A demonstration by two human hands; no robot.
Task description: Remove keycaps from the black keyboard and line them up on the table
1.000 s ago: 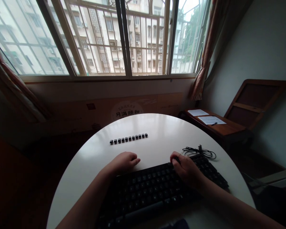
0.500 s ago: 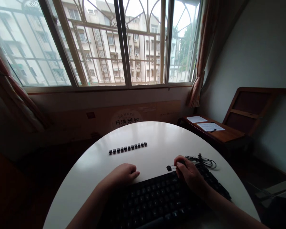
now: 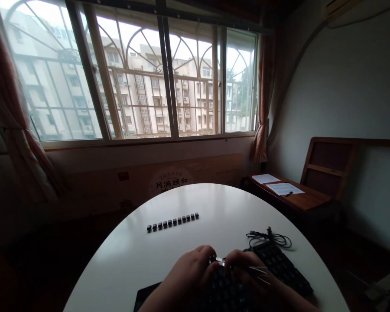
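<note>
My left hand (image 3: 195, 266) is closed at the fingertips around a small black keycap (image 3: 212, 259), mostly covered by the fingers. Close beside it, my right hand (image 3: 247, 268) grips a wire keycap puller (image 3: 259, 270), whose thin metal wires stick out to the right of the fingers. A bit of bright metal shows between the two hands. Both hands hover over the black keyboard (image 3: 274, 260), hiding much of its middle. Farther off on the table, several black keycaps (image 3: 170, 222) stand in a slanting row.
The white round-edged table (image 3: 123, 255) carries everything. A coiled black cable (image 3: 279, 239) lies behind the keyboard's right end. To the right, papers (image 3: 284, 189) and a pen (image 3: 289, 193) rest on a wooden chair seat (image 3: 315, 200). A barred window fills the back.
My left hand has moved right and met the right hand, its fingers now at the keycap. My right hand has turned the puller, wires now pointing right. The camera view has tilted up.
</note>
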